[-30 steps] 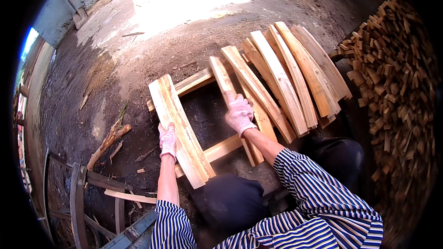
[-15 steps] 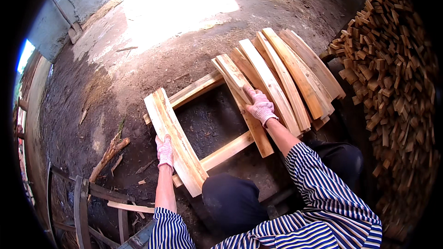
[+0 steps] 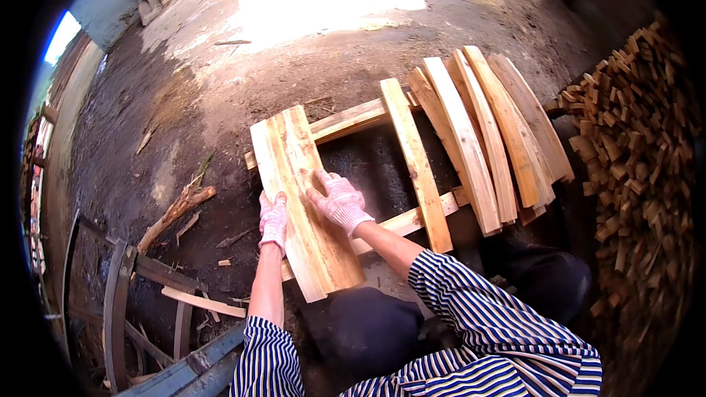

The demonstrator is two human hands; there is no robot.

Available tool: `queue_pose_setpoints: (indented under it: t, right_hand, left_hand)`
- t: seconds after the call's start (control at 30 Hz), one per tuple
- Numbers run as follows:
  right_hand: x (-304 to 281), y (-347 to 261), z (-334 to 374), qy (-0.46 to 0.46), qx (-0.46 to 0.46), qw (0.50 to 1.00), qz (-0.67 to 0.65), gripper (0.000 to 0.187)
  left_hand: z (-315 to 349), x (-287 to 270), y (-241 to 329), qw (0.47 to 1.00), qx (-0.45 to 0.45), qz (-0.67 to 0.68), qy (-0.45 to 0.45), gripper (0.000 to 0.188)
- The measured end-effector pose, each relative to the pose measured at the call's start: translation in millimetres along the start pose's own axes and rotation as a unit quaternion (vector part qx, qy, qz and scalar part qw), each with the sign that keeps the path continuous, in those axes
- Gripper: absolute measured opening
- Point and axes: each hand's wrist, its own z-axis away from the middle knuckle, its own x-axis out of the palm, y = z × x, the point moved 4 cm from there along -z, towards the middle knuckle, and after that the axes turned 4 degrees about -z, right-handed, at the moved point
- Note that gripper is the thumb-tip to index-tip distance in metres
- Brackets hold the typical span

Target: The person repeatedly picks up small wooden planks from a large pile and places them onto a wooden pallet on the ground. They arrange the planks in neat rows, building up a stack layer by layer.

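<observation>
Two pale wooden boards lie side by side across two wooden rails (image 3: 349, 121). My left hand (image 3: 273, 219), in a pinkish knitted glove, grips the outer edge of the left board (image 3: 283, 176). On the right board (image 3: 323, 239), my right hand (image 3: 340, 202), gloved alike, holds the right edge with its thumb on top; the fingertips under the edge are hidden. A single narrow board (image 3: 417, 165) spans the rails further right. Beyond it, several long boards (image 3: 471, 154) are fanned out, overlapping one another.
A tall stack of short wood pieces (image 3: 632, 154) stands at the right. Metal framing (image 3: 121, 309) with a thin wood strip (image 3: 202, 301) is at the lower left. Bark-covered scraps (image 3: 176, 217) lie on the dirt floor (image 3: 220, 95). A shovel (image 3: 149, 9) leans at the far wall.
My right hand has brought a board leftward from the fanned boards and set it against the left board. My left hand has stayed at the left board's edge. The view has shifted slightly.
</observation>
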Motion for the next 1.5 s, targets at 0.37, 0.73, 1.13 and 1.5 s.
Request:
queue_pose_setpoints:
  t: [0.37,0.73,1.13,1.5]
  right_hand:
    - [-178,89,12,0.145,0.159,0.964,0.157,0.074]
    - [-224,131,-10,0.192,0.209,0.934,0.216,0.077]
    - [-36,51,-23,0.047,0.010,0.999,-0.012,0.068]
    - [-220,197,-30,0.205,0.194,0.898,0.337,0.068]
  left_hand:
    - [7,-20,-6,0.999,-0.011,0.041,-0.007,0.062]
    - [-1,-19,-10,1.000,0.004,0.019,0.005,0.058]
    - [2,5,3,1.000,-0.023,0.001,-0.009,0.058]
    - [7,-6,-3,1.000,-0.023,0.020,0.001,0.065]
